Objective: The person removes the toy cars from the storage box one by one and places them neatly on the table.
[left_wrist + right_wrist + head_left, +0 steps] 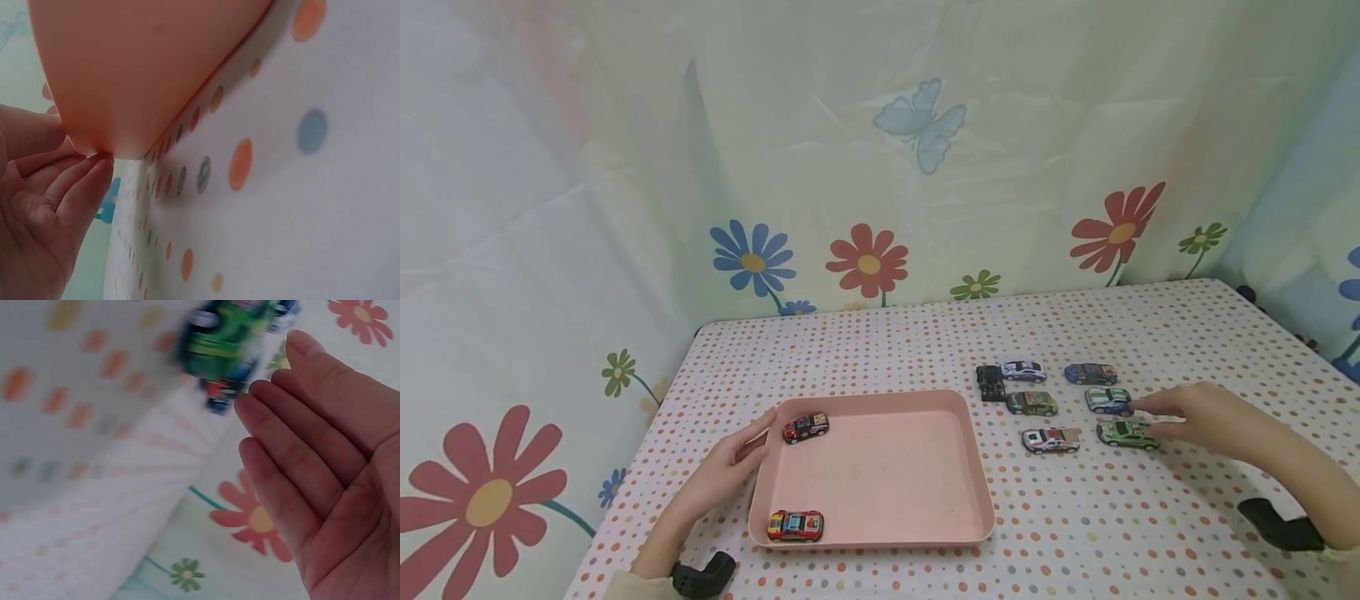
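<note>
My left hand [726, 471] touches the far left corner of a pink tray [981, 500], fingers fairly straight and thumb apart. In the left wrist view the fingertips [103, 159] are right at the tray's corner. Inside the tray, a dark red and black toy car [806, 428] lies at the far left and a red and yellow toy car [795, 526] at the near left. My right hand [1206, 421] reaches in from the right, thumb and fingers apart, beside a green toy car [1126, 434] and a white-and-green toy car [1108, 401].
Left of those two cars are a white-and-red toy car [1051, 440], a green-and-brown one [1032, 403], a black one [990, 383] and a white-and-blue one [1023, 371]. A blue toy car [1091, 373] lies behind. The dotted tablecloth [880, 354] meets a flowered curtain [1037, 250].
</note>
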`<action>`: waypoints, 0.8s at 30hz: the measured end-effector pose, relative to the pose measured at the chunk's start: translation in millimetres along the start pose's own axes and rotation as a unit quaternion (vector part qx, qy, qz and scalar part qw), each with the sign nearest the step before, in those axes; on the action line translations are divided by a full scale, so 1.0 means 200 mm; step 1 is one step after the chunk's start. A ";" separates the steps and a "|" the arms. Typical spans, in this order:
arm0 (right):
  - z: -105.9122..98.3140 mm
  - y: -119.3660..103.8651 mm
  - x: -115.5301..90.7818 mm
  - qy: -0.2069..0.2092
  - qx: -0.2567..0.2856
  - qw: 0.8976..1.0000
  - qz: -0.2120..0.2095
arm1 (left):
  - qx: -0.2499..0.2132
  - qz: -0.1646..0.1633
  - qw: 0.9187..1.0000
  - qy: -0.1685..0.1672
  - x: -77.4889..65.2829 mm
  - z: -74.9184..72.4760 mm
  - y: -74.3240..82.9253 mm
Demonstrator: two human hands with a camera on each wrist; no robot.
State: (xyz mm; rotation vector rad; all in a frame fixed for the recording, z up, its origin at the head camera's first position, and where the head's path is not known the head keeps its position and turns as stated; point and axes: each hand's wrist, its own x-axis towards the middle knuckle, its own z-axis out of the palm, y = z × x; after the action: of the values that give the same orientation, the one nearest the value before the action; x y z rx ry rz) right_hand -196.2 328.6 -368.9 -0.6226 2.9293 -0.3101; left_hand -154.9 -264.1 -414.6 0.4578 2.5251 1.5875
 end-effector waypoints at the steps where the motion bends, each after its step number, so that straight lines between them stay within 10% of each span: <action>1: -0.02 -0.02 0.00 0.011 0.001 1.000 -0.005 | 0.001 0.001 1.000 0.000 0.00 0.00 0.00; 14: -0.23 -0.44 0.22 0.083 0.059 0.992 -0.070 | -0.004 0.004 1.000 -0.004 -0.01 0.00 -0.02; 24: -0.17 -0.97 0.50 0.065 0.108 0.970 -0.206 | -0.015 -0.001 1.000 -0.005 -0.01 0.00 0.00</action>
State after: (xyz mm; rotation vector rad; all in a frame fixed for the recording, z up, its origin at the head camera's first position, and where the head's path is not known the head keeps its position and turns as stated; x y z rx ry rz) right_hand -217.6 119.7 -300.7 -1.2139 2.8017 -0.7278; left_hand -154.0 -264.7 -415.1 0.4595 2.4909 1.6157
